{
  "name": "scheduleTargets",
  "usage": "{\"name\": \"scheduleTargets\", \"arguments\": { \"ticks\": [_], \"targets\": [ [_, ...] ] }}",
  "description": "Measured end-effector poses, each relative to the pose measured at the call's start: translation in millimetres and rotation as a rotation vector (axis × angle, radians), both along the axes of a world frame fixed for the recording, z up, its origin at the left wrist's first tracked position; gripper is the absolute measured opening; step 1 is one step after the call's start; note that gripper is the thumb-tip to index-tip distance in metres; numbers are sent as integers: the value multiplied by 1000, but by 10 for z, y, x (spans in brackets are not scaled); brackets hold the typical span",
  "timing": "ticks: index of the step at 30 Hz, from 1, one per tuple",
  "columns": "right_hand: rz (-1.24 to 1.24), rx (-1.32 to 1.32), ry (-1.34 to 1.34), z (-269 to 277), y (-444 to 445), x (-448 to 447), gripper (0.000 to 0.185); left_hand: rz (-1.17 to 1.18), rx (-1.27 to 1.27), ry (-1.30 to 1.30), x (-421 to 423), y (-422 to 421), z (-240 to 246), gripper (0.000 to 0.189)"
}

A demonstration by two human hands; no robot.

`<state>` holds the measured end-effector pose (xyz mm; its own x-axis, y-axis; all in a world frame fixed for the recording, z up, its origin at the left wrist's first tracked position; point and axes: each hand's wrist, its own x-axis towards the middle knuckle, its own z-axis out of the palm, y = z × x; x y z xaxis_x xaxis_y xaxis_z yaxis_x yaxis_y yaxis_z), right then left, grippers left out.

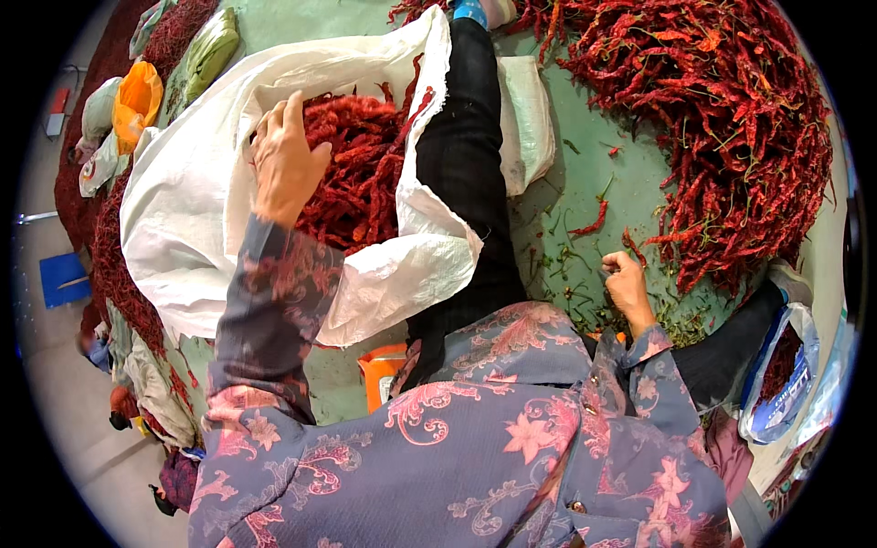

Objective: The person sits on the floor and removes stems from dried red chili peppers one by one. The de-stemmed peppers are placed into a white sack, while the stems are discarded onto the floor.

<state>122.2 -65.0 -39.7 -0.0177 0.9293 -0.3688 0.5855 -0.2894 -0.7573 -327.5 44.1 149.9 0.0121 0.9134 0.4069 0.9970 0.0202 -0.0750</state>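
My left hand (286,157) is over the mouth of a white woven sack (185,164), at its left inner side, with fingers spread a little. Dried red chillies (356,164) fill the sack's opening beside my thumb. On the right, my right hand (625,281) is curled above the green floor sheet, near loose stems; whether something small is between its fingers is hidden. Just beyond it lies a single red chilli (634,246), and another chilli (595,219) with a green stem lies farther up. A large heap of dried red chillies (740,137) rises at the upper right.
My outstretched leg (466,157) runs along the sack's right side. Beyond it lies a folded white sack (527,123). Green stems (569,274) litter the sheet. An orange packet (381,373) is near my lap. A plastic bag of chillies (784,377) stands right; other people sit at far left.
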Motion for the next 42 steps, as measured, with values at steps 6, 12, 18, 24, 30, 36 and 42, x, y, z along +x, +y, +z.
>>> {"name": "scheduleTargets", "arguments": {
  "ticks": [6, 12, 18, 24, 30, 36, 42],
  "targets": [
    [50, 111, -101, -84, 12, 106, 22, -717, -329, -614, 1495, -394, 110, 39],
    [27, 171, -100, -78, 103, 233, 15, -921, -768, -838, 2523, -716, -824, 32],
    [-90, 77, -278, -118, 457, 83, 13, -472, -878, -1144, 2450, -559, -1759, 21],
    [-141, -20, -519, -206, 801, -302, 13, -248, -908, -1313, 2497, -425, -1893, 21],
    [-91, 63, -39, 61, 509, -451, 15, -128, -1167, -1721, 2541, -438, -1985, 27],
    [-131, 148, -109, 119, 96, -200, 20, -7, -1308, -1843, 2613, -508, -1846, 18],
    [-78, 55, -614, 44, 104, 502, 14, -163, -1328, -1553, 2625, -515, -1928, 11]
  ]
}}
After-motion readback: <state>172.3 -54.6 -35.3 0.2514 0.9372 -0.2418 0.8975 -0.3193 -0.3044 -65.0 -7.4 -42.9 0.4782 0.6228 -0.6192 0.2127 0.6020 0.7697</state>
